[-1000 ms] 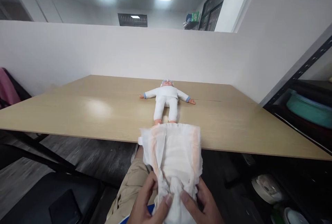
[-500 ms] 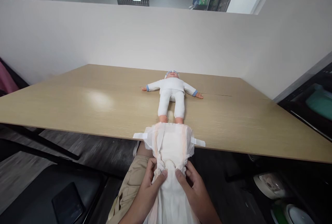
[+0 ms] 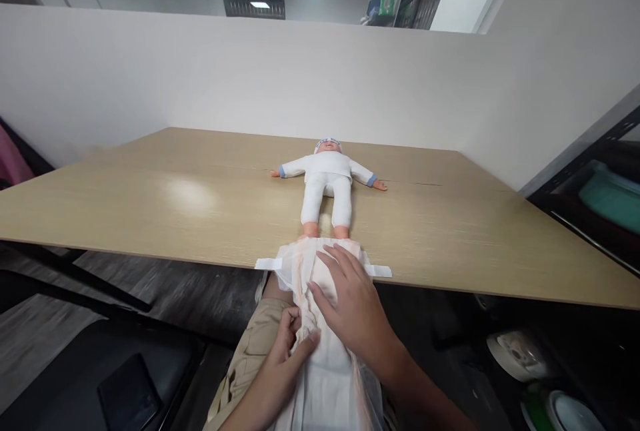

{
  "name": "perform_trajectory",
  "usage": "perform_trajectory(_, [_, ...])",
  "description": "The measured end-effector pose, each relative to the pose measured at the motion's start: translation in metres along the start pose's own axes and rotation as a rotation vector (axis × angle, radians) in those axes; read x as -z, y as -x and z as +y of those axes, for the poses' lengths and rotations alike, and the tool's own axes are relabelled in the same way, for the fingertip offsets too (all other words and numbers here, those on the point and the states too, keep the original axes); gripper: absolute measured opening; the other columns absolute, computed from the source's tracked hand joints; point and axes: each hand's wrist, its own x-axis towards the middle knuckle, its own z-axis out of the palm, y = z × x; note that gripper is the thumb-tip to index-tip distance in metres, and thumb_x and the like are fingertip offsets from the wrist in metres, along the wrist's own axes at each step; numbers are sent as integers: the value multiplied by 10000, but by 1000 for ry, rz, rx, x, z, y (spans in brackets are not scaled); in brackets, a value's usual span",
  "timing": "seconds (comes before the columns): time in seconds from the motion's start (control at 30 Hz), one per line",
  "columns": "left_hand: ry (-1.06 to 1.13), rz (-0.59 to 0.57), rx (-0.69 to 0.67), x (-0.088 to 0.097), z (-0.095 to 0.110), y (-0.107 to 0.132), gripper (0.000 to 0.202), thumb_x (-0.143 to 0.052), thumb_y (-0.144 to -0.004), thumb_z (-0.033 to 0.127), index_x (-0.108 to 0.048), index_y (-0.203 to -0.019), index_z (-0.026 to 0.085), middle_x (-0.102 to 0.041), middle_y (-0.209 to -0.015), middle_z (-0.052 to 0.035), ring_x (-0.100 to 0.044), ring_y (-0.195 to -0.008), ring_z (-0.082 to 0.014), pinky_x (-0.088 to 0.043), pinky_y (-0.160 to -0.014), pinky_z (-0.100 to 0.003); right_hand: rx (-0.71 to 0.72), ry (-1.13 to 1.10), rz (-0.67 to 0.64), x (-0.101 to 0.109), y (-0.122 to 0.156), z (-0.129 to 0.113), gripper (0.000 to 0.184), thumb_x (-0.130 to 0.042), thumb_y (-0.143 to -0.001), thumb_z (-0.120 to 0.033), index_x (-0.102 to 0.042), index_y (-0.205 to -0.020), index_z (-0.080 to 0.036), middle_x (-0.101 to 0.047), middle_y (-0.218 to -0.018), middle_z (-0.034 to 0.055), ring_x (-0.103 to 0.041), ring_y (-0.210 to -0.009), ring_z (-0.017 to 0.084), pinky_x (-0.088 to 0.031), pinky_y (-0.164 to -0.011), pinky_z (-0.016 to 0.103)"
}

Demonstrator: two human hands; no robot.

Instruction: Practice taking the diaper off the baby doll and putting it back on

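Observation:
A white diaper [image 3: 300,264] hangs over the near edge of the wooden table [image 3: 150,204], its side tabs spread out left and right. My left hand [image 3: 285,344] pinches the diaper's gathered left edge below the table edge. My right hand [image 3: 350,298] lies flat on the diaper with fingers stretched toward the table. A baby doll [image 3: 327,181] in white clothes lies on its back on the table just beyond the diaper, feet toward me, arms spread.
A white partition wall [image 3: 200,84] runs behind the table. A dark metal shelf [image 3: 590,184] with a teal bowl stands at the right. Bowls [image 3: 515,354] sit on the floor at lower right. A black seat with a phone [image 3: 125,391] is at lower left.
My right hand has let go of the diaper's gathered middle and moved up to lie flat on its upper part. The left hand keeps its pinch.

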Motion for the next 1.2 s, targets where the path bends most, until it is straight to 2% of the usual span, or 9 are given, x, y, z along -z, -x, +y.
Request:
perform_trajectory(0.17, [-271,-122,20,28,13,5,497,-719,-1029,641,-620,-1383,306,-791,-1336,-96,-728,-1247,-297,-533,-1111,-400,-7,77,-112,-27,-15,14,598,-663,-1069,-355,-587,-1622,-142,-582,-1697,216,-509,-1612,404,-446,-1329,647])
perform_trajectory(0.33, [-704,-103,-240,60,63,-19,304,-621,-1106,541,-764,-1224,301,-800,-1210,-77,-728,-1154,-296,-548,-1049,-395,15,80,-100,-33,-9,22,616,-644,-1082,-361,-566,-1654,-144,-552,-1731,202,-481,-1639,388,-432,-1346,642])
perform_trajectory(0.47, [-1025,-4,-599,77,117,-80,218,-556,-1133,416,-710,-1133,261,-771,-1157,-86,-698,-1105,-294,-559,-1005,-429,16,98,-99,-34,-8,22,619,-646,-1080,-342,-565,-1661,-143,-539,-1745,190,-493,-1634,377,-427,-1356,625])
perform_trajectory(0.57, [-1344,-55,-866,73,151,-140,262,-509,-1081,179,-676,-1276,228,-748,-1329,-121,-662,-1239,-312,-535,-1091,-473,28,127,-85,-35,-8,24,618,-642,-1084,-313,-555,-1668,-131,-549,-1738,188,-497,-1633,370,-438,-1355,616])
perform_trajectory(0.73, [-1897,-537,-1048,37,177,-224,957,-688,-797,-10,-474,-1680,293,-431,-1808,-144,-511,-1565,-371,-480,-1186,-474,62,169,-90,-36,-6,29,629,-637,-1087,-294,-535,-1680,-114,-530,-1752,188,-487,-1640,376,-469,-1338,625])
perform_trajectory(0.87, [-1858,-817,-1198,6,173,-261,1075,-821,-697,48,-505,-1686,329,-345,-1868,-108,-396,-1680,-403,-414,-1284,-487,55,166,-95,-36,-3,29,631,-647,-1080,-296,-541,-1681,-132,-536,-1748,183,-492,-1637,380,-490,-1324,637])
perform_trajectory(1.0, [-1695,-982,-1304,-14,167,-277,640,-796,-815,127,-725,-1431,284,-605,-1695,-96,-531,-1565,-393,-462,-1223,-508,39,159,-108,-35,-1,27,696,-650,-1083,-315,-469,-1742,-183,-534,-1754,160,-503,-1631,381,-501,-1315,643])
perform_trajectory(1.1, [-1560,-996,-1299,-22,170,-278,367,-702,-953,204,-771,-1308,265,-769,-1462,-97,-614,-1437,-392,-506,-1115,-533,57,165,-132,-33,-3,31,795,-637,-1105,-371,-314,-1820,-240,-486,-1791,124,-486,-1647,373,-500,-1320,633])
perform_trajectory(1.2, [-1379,-958,-1230,-27,186,-275,327,-670,-978,236,-763,-1291,256,-784,-1415,-100,-623,-1398,-394,-494,-1124,-553,73,175,-162,-29,-8,38,856,-631,-1115,-425,-214,-1846,-265,-407,-1833,104,-434,-1680,365,-480,-1338,623])
